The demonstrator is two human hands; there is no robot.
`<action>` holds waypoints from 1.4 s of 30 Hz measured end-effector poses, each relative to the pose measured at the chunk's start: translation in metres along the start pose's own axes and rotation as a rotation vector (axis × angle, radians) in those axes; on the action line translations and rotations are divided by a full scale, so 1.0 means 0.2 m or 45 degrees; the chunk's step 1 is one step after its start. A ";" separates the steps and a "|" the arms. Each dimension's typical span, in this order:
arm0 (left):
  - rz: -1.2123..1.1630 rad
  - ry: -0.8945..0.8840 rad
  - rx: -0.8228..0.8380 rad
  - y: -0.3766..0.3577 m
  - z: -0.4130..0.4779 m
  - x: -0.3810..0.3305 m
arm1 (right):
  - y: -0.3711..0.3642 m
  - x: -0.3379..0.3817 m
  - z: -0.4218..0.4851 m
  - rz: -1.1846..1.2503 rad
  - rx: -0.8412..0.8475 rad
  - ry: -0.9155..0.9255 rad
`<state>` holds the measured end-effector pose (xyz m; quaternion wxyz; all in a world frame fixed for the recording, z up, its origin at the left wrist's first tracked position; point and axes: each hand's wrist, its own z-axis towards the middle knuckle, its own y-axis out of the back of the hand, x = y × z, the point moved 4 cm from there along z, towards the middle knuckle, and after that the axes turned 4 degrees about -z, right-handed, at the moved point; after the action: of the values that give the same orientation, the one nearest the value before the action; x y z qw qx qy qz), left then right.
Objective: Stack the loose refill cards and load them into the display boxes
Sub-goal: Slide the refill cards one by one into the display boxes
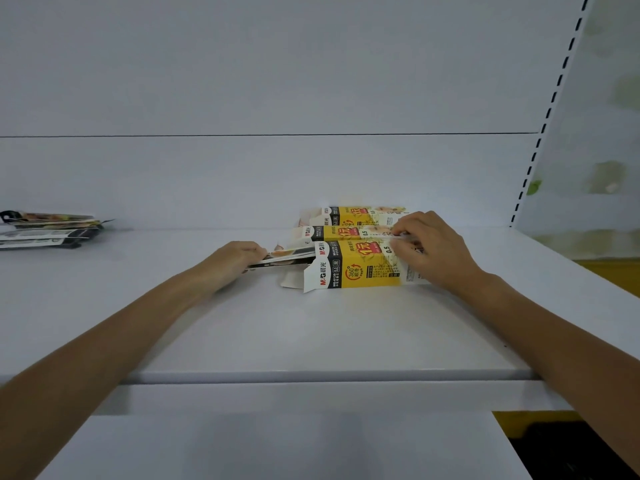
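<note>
Three yellow-and-white display boxes lie on their sides on the white shelf [311, 334], one behind the other: the nearest box [360, 266], a middle box [341, 233] and a far box [356, 213]. My left hand [232, 263] grips a thin stack of refill cards [291, 256] whose right end sits in the open left mouth of the nearest box. My right hand [433, 249] holds that box near its right end, fingers curled over its top edge.
A pile of loose refill cards [48, 230] lies at the far left of the shelf against the back panel. A slotted upright [547, 112] stands at the right. A lower white shelf [277, 445] juts out beneath the front edge.
</note>
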<state>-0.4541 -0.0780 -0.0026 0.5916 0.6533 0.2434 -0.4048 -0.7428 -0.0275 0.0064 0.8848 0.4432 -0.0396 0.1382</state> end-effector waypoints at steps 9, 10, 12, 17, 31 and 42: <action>0.030 0.030 0.059 -0.07 0.04 -0.09 | 0.00 0.01 0.00 0.051 -0.009 0.009; 0.020 0.031 0.081 -0.07 0.03 -0.08 | 0.00 0.01 0.00 0.058 -0.007 0.001; -0.028 0.031 0.111 -0.05 0.02 -0.06 | 0.00 0.00 -0.01 0.070 0.002 -0.012; -0.096 -0.036 0.121 -0.05 -0.01 -0.04 | 0.00 0.02 -0.01 0.085 0.021 -0.033; -0.101 -0.092 0.197 -0.23 0.00 -0.14 | 0.00 0.05 0.00 0.152 0.023 -0.023; 0.172 -0.152 0.197 -0.03 -0.05 -0.11 | -0.01 0.03 0.00 0.195 0.020 -0.020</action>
<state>-0.4686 -0.0627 0.0108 0.5788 0.6866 0.1311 -0.4199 -0.7357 -0.0265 0.0055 0.8679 0.4467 -0.0791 0.2022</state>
